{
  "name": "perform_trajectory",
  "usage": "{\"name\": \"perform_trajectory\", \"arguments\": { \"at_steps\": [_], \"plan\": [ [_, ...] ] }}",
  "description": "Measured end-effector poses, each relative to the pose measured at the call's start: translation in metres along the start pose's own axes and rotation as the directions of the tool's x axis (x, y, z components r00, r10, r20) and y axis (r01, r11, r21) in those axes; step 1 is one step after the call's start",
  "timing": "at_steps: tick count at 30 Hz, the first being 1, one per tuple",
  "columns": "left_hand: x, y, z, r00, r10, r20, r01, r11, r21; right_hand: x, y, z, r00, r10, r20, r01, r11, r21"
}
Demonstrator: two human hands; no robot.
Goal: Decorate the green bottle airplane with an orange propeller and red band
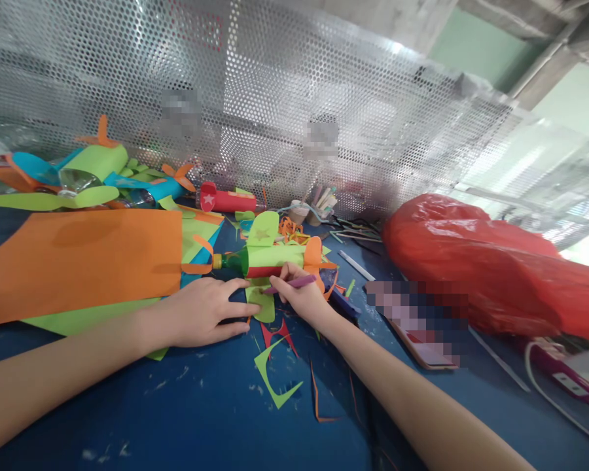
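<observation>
In the head view, taking the green bottle plane (233,261) as the clock's centre, the blue tabletop (186,405) runs widest toward six and seven o'clock, its surface scuffed with white marks. The orange sheet (103,261) borders the left forearm's far side at nine o'clock, over green paper (98,317). At twelve o'clock a perforated metal screen (269,78) rises behind the table.

The plane lies sideways near the middle: a glossy bottle neck with a yellow cap toward nine, a light-green paper wrap, a red strip along its near side, rounded wings, and orange paper blades and tail. The left hand (216,311), at eight, has its fingers spread and grips nothing, fingertips at the near wing (265,307). The right hand (299,294), at five, pinches a purple pen (302,283), its tip at that wing; whether it touches, one cannot tell.

A curved green offcut (269,386) and a red scrap (282,335) lie at six. The phone (417,340), partly pixelated, lies at four, beyond the right forearm; a bulky, creased red plastic bag (471,268) blocks three. Pen cups stand at one, a red bottle plane (233,201) at eleven, and more paper-winged bottles at ten.
</observation>
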State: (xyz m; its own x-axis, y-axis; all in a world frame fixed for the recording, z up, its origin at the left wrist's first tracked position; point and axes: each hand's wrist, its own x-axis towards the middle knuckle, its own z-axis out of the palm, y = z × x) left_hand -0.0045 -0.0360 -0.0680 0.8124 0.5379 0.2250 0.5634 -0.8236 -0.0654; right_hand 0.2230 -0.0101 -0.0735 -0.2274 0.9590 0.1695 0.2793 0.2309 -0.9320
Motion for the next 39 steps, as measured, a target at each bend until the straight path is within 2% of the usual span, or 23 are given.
{"name": "perform_trajectory", "arguments": {
  "at_steps": [9,14,23,30,39],
  "plan": [
    [-0.0006,0.0005,0.0003,1.000,-0.003,-0.022,0.003,1.000,0.003,-0.0009,-0.0018,0.0007,1.000,-0.007,-0.001,0.007,1.000,-0.010],
    [-0.0005,0.0007,-0.0001,1.000,-0.005,-0.010,0.005,1.000,0.008,0.0010,0.0013,-0.0003,0.997,-0.020,-0.070,0.015,0.998,-0.065],
    [0.0003,0.0010,-0.0018,1.000,-0.002,0.004,0.002,1.000,0.012,0.0007,0.0003,-0.0013,0.998,0.008,-0.066,-0.014,0.995,-0.097],
    [-0.0001,0.0006,-0.0011,1.000,-0.006,0.024,0.006,1.000,0.007,0.0006,0.0010,-0.0012,0.999,-0.010,-0.051,0.008,0.999,-0.047],
    [-0.0011,0.0000,0.0001,0.999,0.001,-0.036,-0.002,1.000,-0.019,0.0014,0.0013,-0.0013,0.998,-0.021,-0.058,0.018,0.999,-0.048]
  ]
}}
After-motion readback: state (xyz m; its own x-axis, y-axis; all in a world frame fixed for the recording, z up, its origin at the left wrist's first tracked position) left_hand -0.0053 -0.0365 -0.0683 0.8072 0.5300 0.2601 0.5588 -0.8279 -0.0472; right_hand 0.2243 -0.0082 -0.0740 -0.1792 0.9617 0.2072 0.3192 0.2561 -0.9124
